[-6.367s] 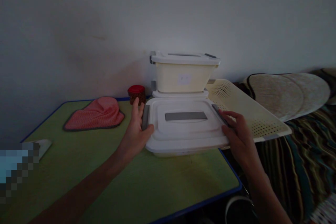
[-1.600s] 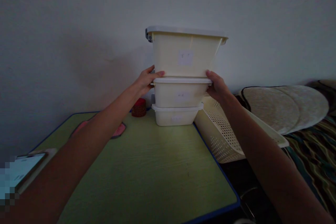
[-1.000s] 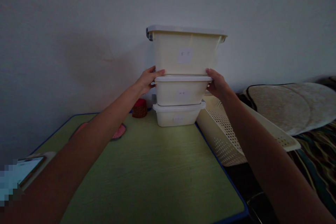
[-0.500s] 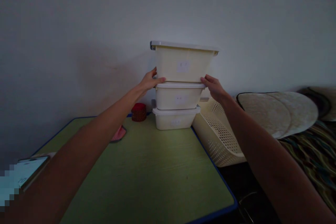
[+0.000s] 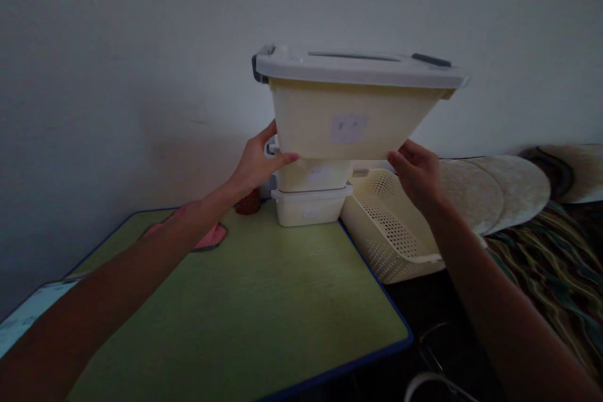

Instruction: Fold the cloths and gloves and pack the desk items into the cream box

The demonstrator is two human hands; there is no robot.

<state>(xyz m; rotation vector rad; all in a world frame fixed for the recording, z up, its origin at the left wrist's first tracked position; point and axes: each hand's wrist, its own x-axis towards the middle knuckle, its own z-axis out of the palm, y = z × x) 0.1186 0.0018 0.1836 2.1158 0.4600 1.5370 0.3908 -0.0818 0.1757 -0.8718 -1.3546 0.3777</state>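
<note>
A large cream storage box [image 5: 348, 113] with a white lid and grey latches hangs in the air in front of me. My left hand [image 5: 257, 160] grips its lower left edge and my right hand [image 5: 417, 173] grips its lower right edge. Below and behind it, two smaller lidded cream boxes [image 5: 311, 198] sit stacked on the green table [image 5: 245, 308] against the wall.
A perforated cream basket [image 5: 391, 226] leans off the table's right edge. A red cloth [image 5: 210, 237] and a small red-topped jar [image 5: 247, 203] lie at the back left. A phone [image 5: 28, 317] rests at the near left. Striped bedding and cushions [image 5: 499, 188] fill the right.
The top box has come off the stack and moved toward me, held between both hands. Earlier it rested on the two smaller boxes with my hands at its base.
</note>
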